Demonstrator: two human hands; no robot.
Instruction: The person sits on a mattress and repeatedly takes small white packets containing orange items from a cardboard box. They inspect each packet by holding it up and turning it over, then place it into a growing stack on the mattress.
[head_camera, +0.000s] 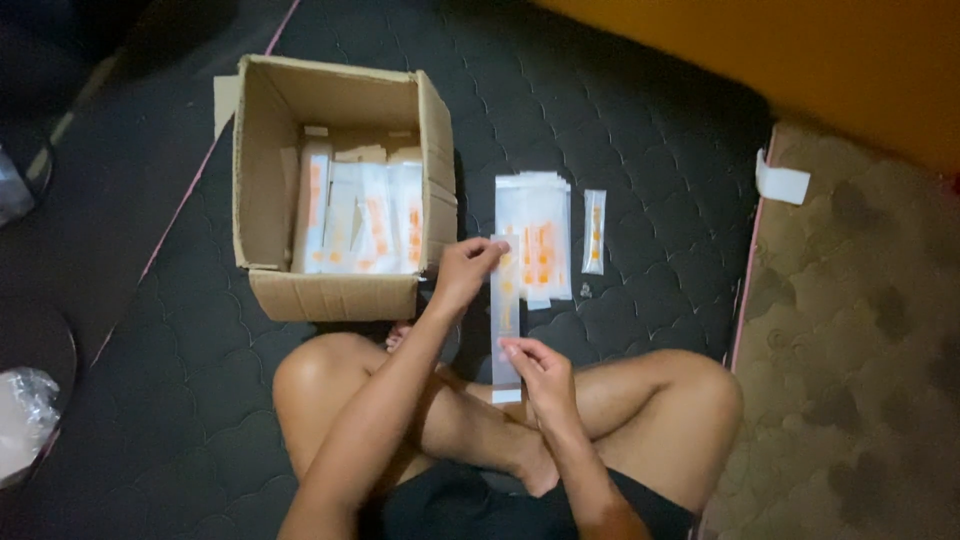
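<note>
Leftmost, a cardboard box (340, 190) is standing open, holding upright packets. Beside it, the left hand (462, 272) is pinching the top of a long clear sachet (506, 310), while the right hand (538, 372) is pinching its lower end. Further right, a packet stack (540, 235) and a single packet (594, 232) are lying on the dark mattress (640, 130).

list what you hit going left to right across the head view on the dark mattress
crumpled plastic bag → cardboard box of packets → long clear packet held in both hands → stack of packets → single narrow packet → white tag
</note>
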